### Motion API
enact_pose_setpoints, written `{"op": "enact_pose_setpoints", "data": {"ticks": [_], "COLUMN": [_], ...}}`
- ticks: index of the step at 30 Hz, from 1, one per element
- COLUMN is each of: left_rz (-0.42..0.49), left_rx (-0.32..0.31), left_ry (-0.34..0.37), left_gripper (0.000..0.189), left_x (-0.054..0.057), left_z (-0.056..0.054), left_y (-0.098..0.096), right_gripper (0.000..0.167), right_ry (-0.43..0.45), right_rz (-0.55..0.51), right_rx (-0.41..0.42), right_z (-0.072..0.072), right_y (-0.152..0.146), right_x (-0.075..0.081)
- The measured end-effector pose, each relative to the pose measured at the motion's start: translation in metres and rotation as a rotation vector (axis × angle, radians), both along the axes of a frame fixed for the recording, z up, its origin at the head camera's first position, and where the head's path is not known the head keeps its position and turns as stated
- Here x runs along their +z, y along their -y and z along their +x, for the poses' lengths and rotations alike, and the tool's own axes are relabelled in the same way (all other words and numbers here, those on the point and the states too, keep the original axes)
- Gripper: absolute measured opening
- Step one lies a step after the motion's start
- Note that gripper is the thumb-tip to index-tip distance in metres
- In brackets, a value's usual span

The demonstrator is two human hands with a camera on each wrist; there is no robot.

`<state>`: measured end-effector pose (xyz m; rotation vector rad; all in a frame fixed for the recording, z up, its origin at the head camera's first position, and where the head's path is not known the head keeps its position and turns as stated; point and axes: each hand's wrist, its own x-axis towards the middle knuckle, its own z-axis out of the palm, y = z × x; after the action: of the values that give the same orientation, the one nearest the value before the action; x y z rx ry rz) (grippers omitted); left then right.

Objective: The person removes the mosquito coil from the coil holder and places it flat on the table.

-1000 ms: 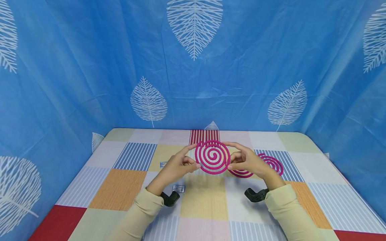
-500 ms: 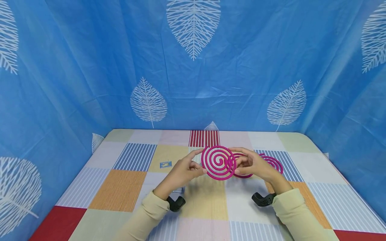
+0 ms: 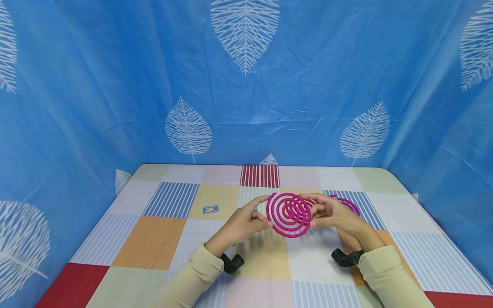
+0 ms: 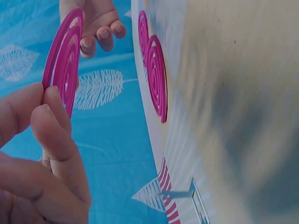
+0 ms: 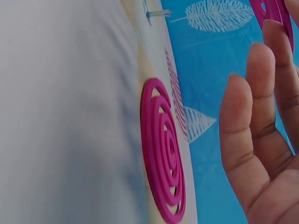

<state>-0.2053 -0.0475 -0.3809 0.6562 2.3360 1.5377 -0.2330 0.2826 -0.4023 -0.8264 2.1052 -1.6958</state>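
A pink spiral mosquito coil (image 3: 289, 235) is held up above the table, its face turned toward the head camera. My left hand (image 3: 246, 220) pinches its left edge between thumb and fingers, as the left wrist view also shows. At the opposite edge, my right hand (image 3: 336, 214) grips the coil with thumb and index finger; the other fingers are bent behind it. A second pink coil (image 5: 148, 130) lies flat on the table behind the held one, partly hidden in the head view. Farther right lies a third coil (image 4: 143, 32), partly covered by my right hand.
A small metal coil stand (image 3: 210, 209) lies on the patchwork tablecloth (image 3: 152, 239) left of my hands. Another metal piece near my left wrist is almost wholly hidden. Blue curtain (image 3: 246, 119) with white leaves encloses the back and sides.
Both hands have moved right and slightly toward me with the coil between them. It now overlaps the second coil in the head view. The left stand has come into fuller view.
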Motion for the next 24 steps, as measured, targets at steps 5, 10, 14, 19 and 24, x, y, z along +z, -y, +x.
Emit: {"op": "enact_pose_setpoints", "data": {"ticks": [5,10,14,19,24], "left_rz": [-0.006,-0.014,-0.04,-0.072,-0.086], "left_rx": [-0.021,-0.04,-0.041,-0.051,-0.064], "left_ry": [0.021,0.033,0.042,0.053,0.075], "left_gripper": [0.073,0.071,0.072,0.073,0.074], "left_x": [-0.002,-0.003,-0.004,-0.007,-0.011], "left_z": [0.001,0.002,0.003,0.003,0.003], "left_y": [-0.007,-0.013,-0.019,-0.027,-0.034], "right_gripper": [0.069,0.07,0.069,0.069,0.063], "right_ry": [0.04,0.082,0.077,0.084,0.115], "right_rz": [-0.003,-0.013,-0.024,-0.028,-0.018], "right_rx": [0.021,0.048,0.087,0.12,0.116], "right_z": [0.004,0.007,0.007,0.009,0.012], "right_y": [-0.008,-0.016,-0.022,-0.03,-0.039], "right_x": [0.001,0.0,-0.004,-0.008,-0.009]}}
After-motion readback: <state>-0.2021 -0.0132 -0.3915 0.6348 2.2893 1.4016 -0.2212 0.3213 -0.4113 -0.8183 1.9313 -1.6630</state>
